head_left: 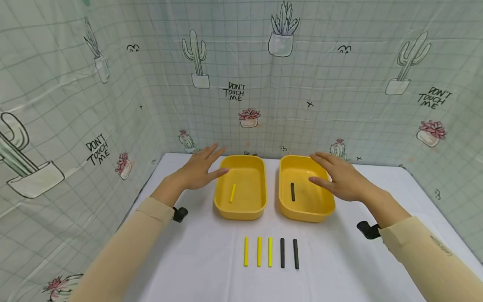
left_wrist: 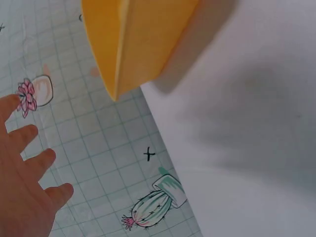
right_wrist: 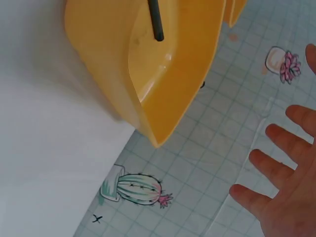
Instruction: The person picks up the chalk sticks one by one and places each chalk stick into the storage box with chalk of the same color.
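Observation:
My left hand (head_left: 196,168) hovers by the upper left edge of the left yellow tub (head_left: 241,215), fingers spread and nothing held. One yellow stick (head_left: 232,193) lies in that tub. Above the right edge of the right yellow tub (head_left: 305,217) is my right hand (head_left: 342,178), its fingers straight and empty; a black stick (head_left: 292,191) lies inside. In the right wrist view the spread fingers (right_wrist: 276,170) stand apart from the tub. A row in front of the tubs holds three yellow sticks (head_left: 259,251) and two black sticks (head_left: 282,253).
A white table (head_left: 211,268) carries the tubs and sticks. Behind and at the sides hangs a grid-patterned cloth (head_left: 226,50) with cactus drawings. Each wrist wears a small black camera, one at the left wrist (head_left: 180,214) and another at the right wrist (head_left: 367,230).

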### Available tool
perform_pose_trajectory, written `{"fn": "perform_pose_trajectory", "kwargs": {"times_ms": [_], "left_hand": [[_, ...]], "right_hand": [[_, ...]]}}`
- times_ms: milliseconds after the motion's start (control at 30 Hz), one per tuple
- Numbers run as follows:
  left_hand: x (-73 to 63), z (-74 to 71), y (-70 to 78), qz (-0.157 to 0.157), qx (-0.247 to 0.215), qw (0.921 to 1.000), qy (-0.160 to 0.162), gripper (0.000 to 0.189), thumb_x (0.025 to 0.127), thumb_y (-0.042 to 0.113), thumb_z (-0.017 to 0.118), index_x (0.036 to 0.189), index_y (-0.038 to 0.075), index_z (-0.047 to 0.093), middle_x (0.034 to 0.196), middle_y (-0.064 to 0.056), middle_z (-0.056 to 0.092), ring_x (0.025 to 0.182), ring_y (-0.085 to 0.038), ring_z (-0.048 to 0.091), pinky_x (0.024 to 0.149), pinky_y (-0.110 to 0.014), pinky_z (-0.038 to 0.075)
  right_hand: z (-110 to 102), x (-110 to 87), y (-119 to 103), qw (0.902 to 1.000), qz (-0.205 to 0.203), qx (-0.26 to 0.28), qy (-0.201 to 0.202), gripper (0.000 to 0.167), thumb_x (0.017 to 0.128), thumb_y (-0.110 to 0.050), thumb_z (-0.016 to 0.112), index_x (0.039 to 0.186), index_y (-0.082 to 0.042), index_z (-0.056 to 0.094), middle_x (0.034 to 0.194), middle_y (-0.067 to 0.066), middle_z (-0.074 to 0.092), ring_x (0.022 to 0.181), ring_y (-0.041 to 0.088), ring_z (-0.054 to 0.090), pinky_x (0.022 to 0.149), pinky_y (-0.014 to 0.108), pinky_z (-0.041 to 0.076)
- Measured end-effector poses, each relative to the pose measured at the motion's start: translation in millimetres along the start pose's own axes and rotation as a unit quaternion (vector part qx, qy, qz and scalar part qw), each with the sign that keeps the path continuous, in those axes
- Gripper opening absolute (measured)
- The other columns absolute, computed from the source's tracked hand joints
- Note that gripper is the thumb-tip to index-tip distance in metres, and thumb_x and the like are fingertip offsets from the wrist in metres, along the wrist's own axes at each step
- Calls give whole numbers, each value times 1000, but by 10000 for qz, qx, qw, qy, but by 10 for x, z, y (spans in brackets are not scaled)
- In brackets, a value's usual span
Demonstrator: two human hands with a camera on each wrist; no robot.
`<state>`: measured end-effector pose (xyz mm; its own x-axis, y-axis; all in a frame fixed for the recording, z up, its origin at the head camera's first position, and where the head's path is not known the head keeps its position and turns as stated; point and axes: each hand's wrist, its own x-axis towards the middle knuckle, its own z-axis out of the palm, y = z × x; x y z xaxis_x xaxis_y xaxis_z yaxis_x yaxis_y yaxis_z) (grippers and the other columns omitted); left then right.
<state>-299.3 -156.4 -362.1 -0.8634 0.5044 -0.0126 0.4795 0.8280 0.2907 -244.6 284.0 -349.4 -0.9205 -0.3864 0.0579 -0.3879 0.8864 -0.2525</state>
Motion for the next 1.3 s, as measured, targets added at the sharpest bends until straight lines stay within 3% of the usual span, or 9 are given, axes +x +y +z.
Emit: {"fn": "perform_pose_trajectory", "kwargs": {"times_ms": [167,500,800,1067,1300], "left_hand": [[-61,65,1,-59,-331,9994,74,79,104,67,42,168,32,11,177,-5,0,162,-39,7,129,-66,6],[-142,262,-2,-368,-977,9943,207,85,97,77,42,167,38,14,177,-5,1,161,-41,12,123,-72,21],[-181,461,29,-720,-1612,9842,142,77,100,70,46,165,44,13,176,-10,5,161,-41,12,121,-74,21],[-191,616,-47,-811,-1763,9808,193,79,100,74,41,166,39,14,176,-13,8,161,-41,12,123,-73,19],[-219,719,-84,-719,-2210,9724,183,73,105,64,41,167,35,14,175,-12,15,161,-38,14,128,-65,17]], "right_hand": [[37,-83,-52,9999,-120,69,-25,79,102,-56,58,163,-12,32,169,19,28,152,50,28,119,75,24],[170,-211,-121,9993,-280,230,-7,78,103,-54,58,163,-14,32,169,16,30,152,49,29,119,74,25],[289,-332,-101,9986,-124,510,30,76,101,-54,61,163,-17,34,168,15,32,152,48,31,118,73,28],[436,-424,-108,9972,-202,698,191,77,98,-54,66,159,-16,41,167,14,34,151,46,33,117,73,31],[560,-531,-203,9939,-510,774,603,68,96,-45,73,154,-20,48,159,12,44,143,40,44,111,68,43]]}}
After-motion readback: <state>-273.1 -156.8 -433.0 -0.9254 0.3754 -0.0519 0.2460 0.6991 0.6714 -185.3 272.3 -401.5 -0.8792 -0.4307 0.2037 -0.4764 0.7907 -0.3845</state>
